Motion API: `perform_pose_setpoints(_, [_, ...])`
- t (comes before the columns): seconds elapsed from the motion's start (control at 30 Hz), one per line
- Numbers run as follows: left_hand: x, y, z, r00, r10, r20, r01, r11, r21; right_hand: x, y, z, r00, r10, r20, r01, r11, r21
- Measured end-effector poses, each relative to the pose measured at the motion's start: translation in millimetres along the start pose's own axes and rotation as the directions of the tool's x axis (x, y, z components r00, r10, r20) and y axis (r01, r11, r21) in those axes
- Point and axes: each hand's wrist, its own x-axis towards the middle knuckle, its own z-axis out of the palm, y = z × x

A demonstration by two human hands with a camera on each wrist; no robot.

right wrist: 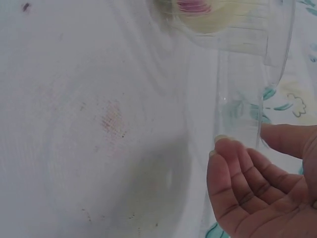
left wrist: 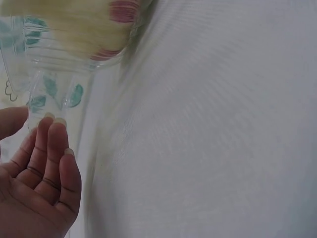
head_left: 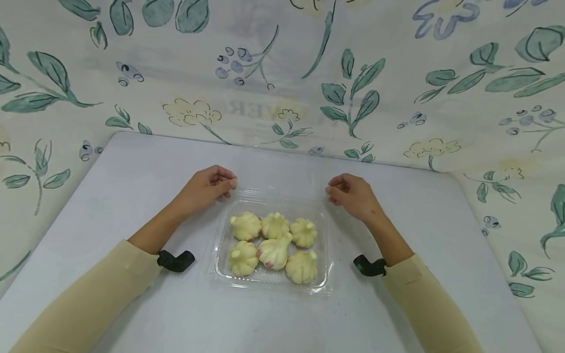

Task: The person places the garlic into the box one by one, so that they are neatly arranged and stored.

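Note:
A clear plastic clamshell container [head_left: 219, 264] stands on the table with its hinged lid [head_left: 282, 171] raised or folded back at the far side. Several whole garlic bulbs [head_left: 274, 252] lie inside, pale with some purple streaks. My left hand [head_left: 205, 186] pinches the lid's left edge between thumb and fingertips. At the opposite edge my right hand [head_left: 353, 194] pinches the lid the same way. In the left wrist view the left hand [left wrist: 42, 183] has the thin plastic between thumb and fingers; the right wrist view shows the right hand [right wrist: 262, 186] likewise.
The white table [head_left: 145, 176] reaches back to a curtain [head_left: 282, 73] printed with leaves and flowers. Small dark specks and a reddish smudge [right wrist: 113, 119] mark the surface right of the container. A black wrist device [head_left: 176, 261] hangs at each sleeve.

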Motion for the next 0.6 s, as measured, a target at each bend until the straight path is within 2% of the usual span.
perform_pose_setpoints(0.27, [1.6, -5.3, 2.2, 1.0, -0.028, 0.004, 0.028, 1.0, 0.001, -0.2, 0, 2, 1.0, 0.022, 0.022, -0.021, 0.999, -0.047])
perform_pose_setpoints(0.4, [1.7, -8.2, 2.8, 1.0, -0.027, 0.008, 0.027, 1.0, 0.003, -2.2, -1, 1, 0.999, 0.019, 0.027, -0.016, 0.994, -0.111])
perform_pose_setpoints(0.5, [1.5, -10.4, 3.4, 1.0, -0.021, 0.017, 0.02, 1.0, 0.021, -7.0, -5, -1, 0.999, -0.041, -0.022, 0.036, 0.982, -0.187])
perform_pose_setpoints(0.6, [0.9, -12.9, 3.0, 1.0, -0.007, 0.023, 0.006, 1.0, 0.028, -15.2, -16, -1, 0.984, -0.16, -0.085, 0.135, 0.961, -0.242])
